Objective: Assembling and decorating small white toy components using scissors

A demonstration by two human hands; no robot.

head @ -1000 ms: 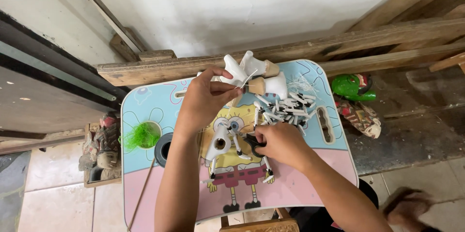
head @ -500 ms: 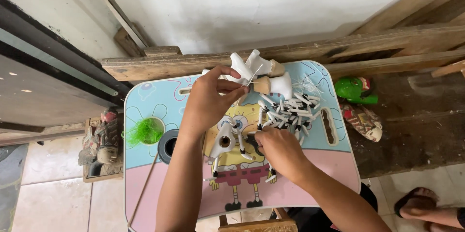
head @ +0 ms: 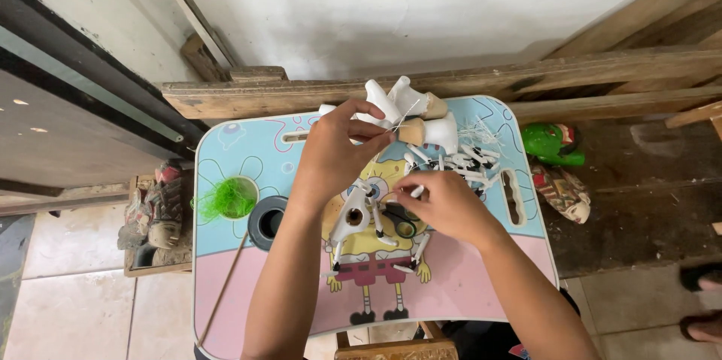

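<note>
Whitewashed wall and two rough wooden planks (head: 466, 82) back one small lap table (head: 226, 307), its top pink and blue with a cartoon print. One roll of dark tape (head: 266, 218) lies at left. One left hand (head: 335, 153) pinches a white carved wooden piece (head: 391, 100) at the far edge; one right hand (head: 444, 206) pinches a small white wooden stick (head: 416, 191) mid-table.
</note>
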